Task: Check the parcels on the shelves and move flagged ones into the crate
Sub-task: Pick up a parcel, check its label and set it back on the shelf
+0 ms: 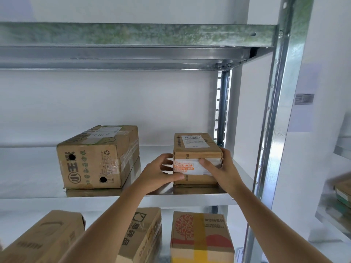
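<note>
Parcel: small cardboard parcel (197, 158) on the metal shelf (34, 168), near its right end
Left hand (159, 173): fingers curled around the parcel's left side
Right hand (221, 168): fingers gripping its right side, thumb across the front
Neighbour: larger carton (95, 158), well apart to the left

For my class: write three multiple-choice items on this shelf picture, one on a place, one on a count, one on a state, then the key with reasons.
1. Where does the small parcel stand on the shelf?
A. left end
B. right end, near the post
C. on top of the big box

2. How many boxes stand on that shelf?
A. two
B. three
C. five

3. How do the hands meet the small parcel?
A. neither touches it
B. only one holds it
C. both hold it

Key: 1 B, it stands beside the post. 2 A, only the big box and the small parcel stand there. 3 C, the left hand and right hand clasp its sides.
</note>
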`<move>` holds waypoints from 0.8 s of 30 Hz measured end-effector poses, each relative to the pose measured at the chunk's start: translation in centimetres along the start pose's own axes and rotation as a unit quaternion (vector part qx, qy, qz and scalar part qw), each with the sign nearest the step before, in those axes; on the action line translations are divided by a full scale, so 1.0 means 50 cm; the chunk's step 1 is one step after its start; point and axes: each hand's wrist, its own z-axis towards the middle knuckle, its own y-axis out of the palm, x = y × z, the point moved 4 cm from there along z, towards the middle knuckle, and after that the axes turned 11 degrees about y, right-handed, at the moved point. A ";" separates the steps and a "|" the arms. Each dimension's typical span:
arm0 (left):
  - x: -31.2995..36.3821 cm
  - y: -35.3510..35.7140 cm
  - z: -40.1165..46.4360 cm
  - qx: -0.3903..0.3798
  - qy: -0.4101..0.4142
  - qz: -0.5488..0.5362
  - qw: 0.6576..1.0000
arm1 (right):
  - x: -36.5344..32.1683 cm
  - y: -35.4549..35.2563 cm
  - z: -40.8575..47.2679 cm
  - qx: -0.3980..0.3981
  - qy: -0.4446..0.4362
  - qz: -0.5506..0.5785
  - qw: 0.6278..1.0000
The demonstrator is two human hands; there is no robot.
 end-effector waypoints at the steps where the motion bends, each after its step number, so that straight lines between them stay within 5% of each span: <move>1: 0.003 0.001 -0.003 -0.002 0.002 0.010 1.000 | -0.005 0.000 -0.004 0.002 -0.003 -0.001 1.000; 14: 0.038 0.031 -0.050 -0.018 0.046 0.139 0.989 | -0.011 0.003 -0.049 0.016 -0.055 -0.060 0.997; 17: 0.043 0.043 -0.077 0.078 0.079 0.275 0.955 | 0.011 0.002 -0.059 0.064 -0.066 -0.101 0.991; 20: 0.062 0.068 -0.136 0.219 0.198 0.346 0.890 | 0.029 0.006 -0.096 0.159 -0.140 -0.205 0.956; 24: 0.040 0.139 -0.225 0.228 0.300 0.339 0.862 | 0.075 0.019 -0.169 0.236 -0.252 -0.262 0.901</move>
